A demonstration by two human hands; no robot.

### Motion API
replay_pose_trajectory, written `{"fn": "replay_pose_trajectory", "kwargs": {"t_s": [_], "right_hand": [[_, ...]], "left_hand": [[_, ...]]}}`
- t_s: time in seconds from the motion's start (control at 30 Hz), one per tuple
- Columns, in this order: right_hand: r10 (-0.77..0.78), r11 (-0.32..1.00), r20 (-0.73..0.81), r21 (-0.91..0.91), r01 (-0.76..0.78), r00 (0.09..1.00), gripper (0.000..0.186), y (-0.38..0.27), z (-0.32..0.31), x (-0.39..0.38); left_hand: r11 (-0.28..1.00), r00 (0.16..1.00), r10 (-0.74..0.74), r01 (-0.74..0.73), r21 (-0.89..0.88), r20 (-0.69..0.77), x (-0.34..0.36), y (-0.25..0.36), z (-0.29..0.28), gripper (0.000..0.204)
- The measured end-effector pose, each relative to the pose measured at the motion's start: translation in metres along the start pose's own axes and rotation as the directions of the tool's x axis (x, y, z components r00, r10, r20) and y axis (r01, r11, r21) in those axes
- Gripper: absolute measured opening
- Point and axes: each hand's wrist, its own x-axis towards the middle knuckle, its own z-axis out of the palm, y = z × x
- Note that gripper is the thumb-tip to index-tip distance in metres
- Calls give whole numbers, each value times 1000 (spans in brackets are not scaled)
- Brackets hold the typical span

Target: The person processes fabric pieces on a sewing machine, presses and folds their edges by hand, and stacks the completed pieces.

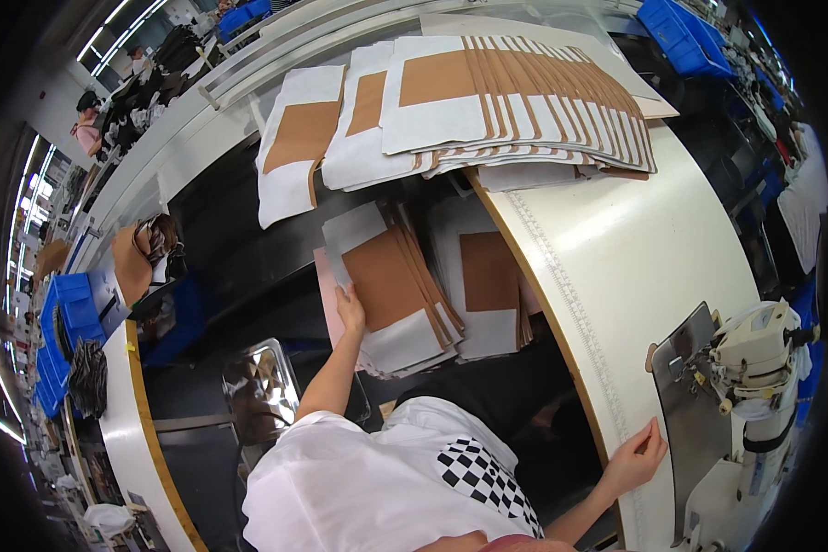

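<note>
My left hand [350, 311] grips the left edge of a stack of brown-and-white fabric panels [391, 276] lying low in front of me. Its fingers are partly hidden by the panels. Right beside that stack lies a second, smaller stack of panels [490, 271]. Over the front edge of the white table [607, 230], my right hand [637, 457] is closed in a pinch near the metal plate [695, 419] of a sewing machine [754, 354]. Whatever its fingertips hold, if anything, is too small to make out.
Fanned panels [524, 92] cover the table's far part, with more panels [301, 138] overhanging at the left. A shiny metal tray [260, 391] sits left of my arm. Blue bins [67, 322] stand farther left; another blue bin [681, 37] is at the far right.
</note>
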Motion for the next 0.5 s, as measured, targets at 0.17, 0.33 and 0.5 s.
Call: {"fn": "replay_pose_trajectory", "kwargs": {"t_s": [0.17, 0.33, 0.5], "right_hand": [[19, 1000, 5, -7, -19, 1000, 19, 5, 0, 0], [33, 999, 15, -22, -33, 999, 19, 2, 0, 1], [63, 998, 31, -14, -62, 998, 18, 3, 2, -1]], "left_hand": [[996, 984, -37, 23, -86, -172, 53, -14, -20, 49], [450, 970, -236, 153, -880, 48, 105, 136, -104, 89], [842, 995, 44, -82, -533, -85, 172, 201, -147, 45]]}}
